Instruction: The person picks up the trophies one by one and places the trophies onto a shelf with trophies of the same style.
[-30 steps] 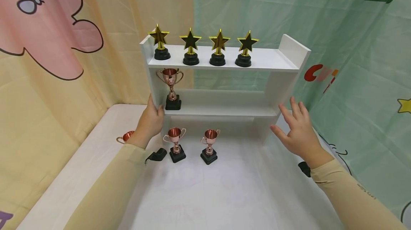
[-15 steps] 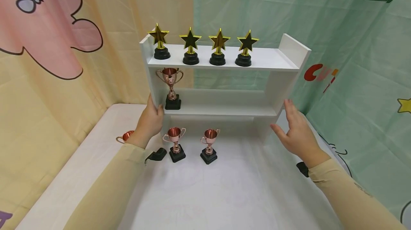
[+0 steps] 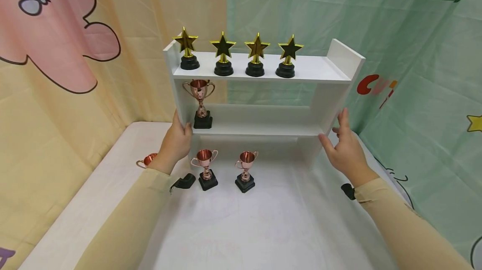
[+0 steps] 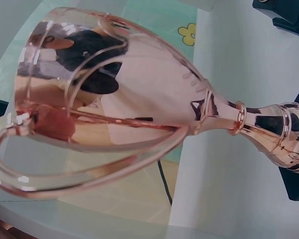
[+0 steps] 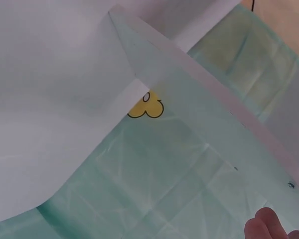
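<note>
The white tiered shelf (image 3: 263, 125) stands upright on the table (image 3: 263, 228).

I am holding both arms out ahead, my left forearm (image 3: 128, 219) and right forearm (image 3: 403, 219) slanting up and inward in pale sleeves. My left hand (image 3: 175, 145) is gripping, its thumb lying in front while most of its fingers are hiding behind. My right hand (image 3: 345, 153) is pointing upward, its thumb spreading inward, apart from the fingers. At the right wrist view's lower corner, fingertips (image 5: 266, 225) are showing.
</note>
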The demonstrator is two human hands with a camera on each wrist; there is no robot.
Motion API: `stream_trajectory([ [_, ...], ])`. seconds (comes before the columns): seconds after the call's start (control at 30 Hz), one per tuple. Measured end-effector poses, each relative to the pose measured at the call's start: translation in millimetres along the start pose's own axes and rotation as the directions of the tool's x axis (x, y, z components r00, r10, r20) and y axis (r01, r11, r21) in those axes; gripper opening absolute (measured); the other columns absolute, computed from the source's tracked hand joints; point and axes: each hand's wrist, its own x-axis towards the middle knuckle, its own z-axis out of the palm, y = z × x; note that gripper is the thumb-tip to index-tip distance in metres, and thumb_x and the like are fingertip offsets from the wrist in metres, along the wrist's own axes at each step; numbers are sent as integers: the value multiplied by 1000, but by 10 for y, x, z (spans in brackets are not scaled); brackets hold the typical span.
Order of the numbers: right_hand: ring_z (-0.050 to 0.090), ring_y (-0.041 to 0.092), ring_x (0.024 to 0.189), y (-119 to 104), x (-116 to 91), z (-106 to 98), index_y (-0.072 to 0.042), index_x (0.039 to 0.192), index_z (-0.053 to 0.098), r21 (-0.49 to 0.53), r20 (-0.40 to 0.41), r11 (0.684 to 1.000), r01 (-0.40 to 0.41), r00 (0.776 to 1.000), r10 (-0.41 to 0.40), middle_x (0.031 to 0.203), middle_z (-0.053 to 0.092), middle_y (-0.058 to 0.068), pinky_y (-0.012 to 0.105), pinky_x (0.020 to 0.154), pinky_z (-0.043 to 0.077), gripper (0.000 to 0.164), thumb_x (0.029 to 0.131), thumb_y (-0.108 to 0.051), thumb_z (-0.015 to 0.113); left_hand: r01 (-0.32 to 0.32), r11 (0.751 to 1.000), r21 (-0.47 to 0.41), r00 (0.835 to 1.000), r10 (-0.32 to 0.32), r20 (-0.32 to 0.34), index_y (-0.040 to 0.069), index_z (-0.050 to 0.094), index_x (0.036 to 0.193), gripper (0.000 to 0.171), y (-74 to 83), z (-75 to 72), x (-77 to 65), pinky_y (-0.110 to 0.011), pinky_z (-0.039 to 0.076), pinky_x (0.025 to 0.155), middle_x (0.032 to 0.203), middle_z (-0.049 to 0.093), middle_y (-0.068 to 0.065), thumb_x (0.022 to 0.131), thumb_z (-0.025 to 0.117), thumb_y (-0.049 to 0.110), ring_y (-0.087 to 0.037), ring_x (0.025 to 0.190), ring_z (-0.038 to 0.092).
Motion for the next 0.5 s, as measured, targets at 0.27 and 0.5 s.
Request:
stream_trajectory([
  [0.27, 63, 54, 124, 16, 73, 71, -14, 169, -14, 67, -13, 997, -37, 999, 38, 173, 28, 18, 68, 95, 55, 98, 107, -27, 60, -4, 1000, -3, 1000, 4, 6, 12, 2, 169, 66, 5, -3, -9, -72, 35, 116, 165, 33, -33, 113, 35, 21, -55, 148, 39],
  [0.5, 66, 52, 120, 56, 138, 152, -29, 169, -12, 116, -22, 991, -67, 997, 70, 164, 42, 23, 66, 93, 56, 92, 108, -28, 58, 0, 1000, -2, 1000, 0, 8, 13, 1, 169, 66, 2, 0, -6, -72, 34, 117, 166, 32, -32, 113, 35, 22, -55, 148, 39],
])
